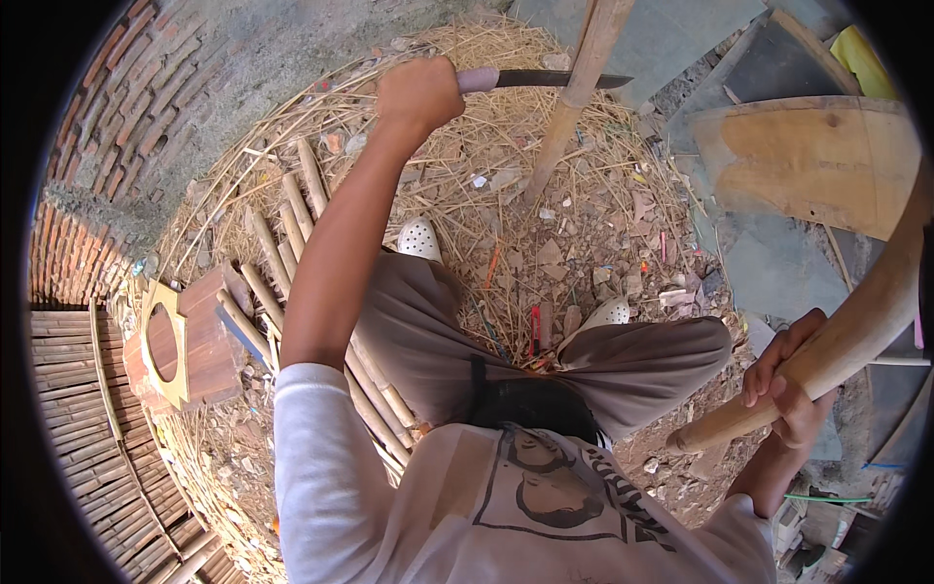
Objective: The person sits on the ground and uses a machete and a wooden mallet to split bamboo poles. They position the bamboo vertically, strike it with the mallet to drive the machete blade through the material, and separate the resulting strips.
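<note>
Stretched out ahead, my left hand (pixel 420 95) is closed around the pale wrapped handle of a large knife (pixel 525 78). Its dark blade lies across a slanting bamboo pole (pixel 564 127), whose lower end meets the littered ground; whether the blade touches the pole I cannot tell. At the right, the fingers of my right hand (pixel 793 384) wrap around a thick, pale pole (pixel 866 311), near its lower end. That pole rises out of view at the right edge.
Several cut bamboo lengths (pixel 302 200) lie left of my legs. Beyond them are a brown board (pixel 209 336) and a yellowish frame (pixel 161 311) with a round hole. Straw (pixel 477 49) and rubble cover the ground. A brick wall (pixel 117 107) stands left; wooden panels (pixel 808 156) lie right.
</note>
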`<state>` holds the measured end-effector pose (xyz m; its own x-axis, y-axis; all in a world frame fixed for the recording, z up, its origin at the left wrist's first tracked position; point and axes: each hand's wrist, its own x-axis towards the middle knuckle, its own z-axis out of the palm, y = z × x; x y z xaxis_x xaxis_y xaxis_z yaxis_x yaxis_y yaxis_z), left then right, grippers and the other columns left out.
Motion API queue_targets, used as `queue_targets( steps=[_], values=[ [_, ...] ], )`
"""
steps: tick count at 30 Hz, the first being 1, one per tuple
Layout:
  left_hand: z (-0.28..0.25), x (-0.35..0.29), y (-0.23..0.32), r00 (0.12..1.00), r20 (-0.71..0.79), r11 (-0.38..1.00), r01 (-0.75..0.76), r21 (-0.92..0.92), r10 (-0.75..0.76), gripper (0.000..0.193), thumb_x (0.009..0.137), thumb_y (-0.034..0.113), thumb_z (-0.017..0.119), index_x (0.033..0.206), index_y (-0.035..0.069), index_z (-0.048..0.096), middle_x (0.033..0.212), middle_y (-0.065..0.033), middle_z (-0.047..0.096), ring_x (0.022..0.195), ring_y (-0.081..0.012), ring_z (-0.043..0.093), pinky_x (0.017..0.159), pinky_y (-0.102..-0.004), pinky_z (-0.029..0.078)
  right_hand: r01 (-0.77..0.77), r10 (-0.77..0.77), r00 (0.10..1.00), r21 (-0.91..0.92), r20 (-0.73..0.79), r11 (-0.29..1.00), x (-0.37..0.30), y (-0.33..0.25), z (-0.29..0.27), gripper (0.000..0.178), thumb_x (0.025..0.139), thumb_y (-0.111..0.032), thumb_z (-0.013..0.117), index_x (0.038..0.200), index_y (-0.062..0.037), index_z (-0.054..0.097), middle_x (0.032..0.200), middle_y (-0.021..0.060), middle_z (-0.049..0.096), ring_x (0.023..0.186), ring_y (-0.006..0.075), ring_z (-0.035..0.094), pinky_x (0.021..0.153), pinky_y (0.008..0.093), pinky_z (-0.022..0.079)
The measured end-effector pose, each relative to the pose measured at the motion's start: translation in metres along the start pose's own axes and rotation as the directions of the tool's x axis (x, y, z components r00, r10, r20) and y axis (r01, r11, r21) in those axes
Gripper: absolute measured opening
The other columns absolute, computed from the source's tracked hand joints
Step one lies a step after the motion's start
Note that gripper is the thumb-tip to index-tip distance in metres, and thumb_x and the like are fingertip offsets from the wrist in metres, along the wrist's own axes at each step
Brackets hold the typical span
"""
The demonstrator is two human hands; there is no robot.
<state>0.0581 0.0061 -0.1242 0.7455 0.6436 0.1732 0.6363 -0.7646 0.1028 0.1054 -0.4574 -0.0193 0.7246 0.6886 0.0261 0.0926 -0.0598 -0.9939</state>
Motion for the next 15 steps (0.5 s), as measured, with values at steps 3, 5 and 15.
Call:
queue_targets(
  steps=[3, 5, 15],
  values=[
    [-0.003, -0.004, 0.015, 0.999, -0.032, 1.0, -0.022, -0.009, 0.021, 0.021, 0.075, 0.017, 0.064, 0.09, 0.005, 0.072, 0.085, -0.0186, 0.071, 0.08, -0.035, 0.07, 0.073, -0.0444, 0.056, 0.111, -0.128, 0.985, -0.148, -0.112, 0.983, 0.013, 0.043, 0.019, 0.026, 0.074, -0.006, 0.063, 0.095, 0.0018, 0.049, 0.075, 0.0121, 0.06, 0.064, 0.0176, 0.062, 0.059, 0.0292, 0.05],
    [-0.006, -0.006, 0.024, 0.999, -0.008, 0.999, -0.034, -0.012, 0.034, 0.021, 0.075, 0.017, 0.064, 0.09, 0.005, 0.072, 0.085, -0.0185, 0.071, 0.08, -0.0348, 0.07, 0.073, -0.0443, 0.056, -0.335, 0.343, 0.939, -0.193, 0.009, 0.922, 0.008, 0.104, 0.028, 0.024, 0.075, -0.003, 0.063, 0.095, 0.0031, 0.051, 0.069, 0.0112, 0.059, 0.055, 0.0193, 0.06, 0.052, 0.0319, 0.05],
    [-0.007, -0.021, 0.029, 0.999, 0.011, 0.999, 0.04, 0.009, -0.04, 0.023, 0.077, 0.021, 0.07, 0.096, 0.007, 0.073, 0.091, -0.0139, 0.073, 0.086, -0.0298, 0.072, 0.075, -0.0417, 0.057, 0.144, -0.144, 0.99, 0.038, -0.001, 0.989, 0.016, -0.003, 0.003, 0.037, 0.074, -0.009, 0.068, 0.098, -0.0021, 0.04, 0.064, 0.011, 0.054, 0.049, 0.0156, 0.052, 0.048, 0.0281, 0.048]
  ],
)
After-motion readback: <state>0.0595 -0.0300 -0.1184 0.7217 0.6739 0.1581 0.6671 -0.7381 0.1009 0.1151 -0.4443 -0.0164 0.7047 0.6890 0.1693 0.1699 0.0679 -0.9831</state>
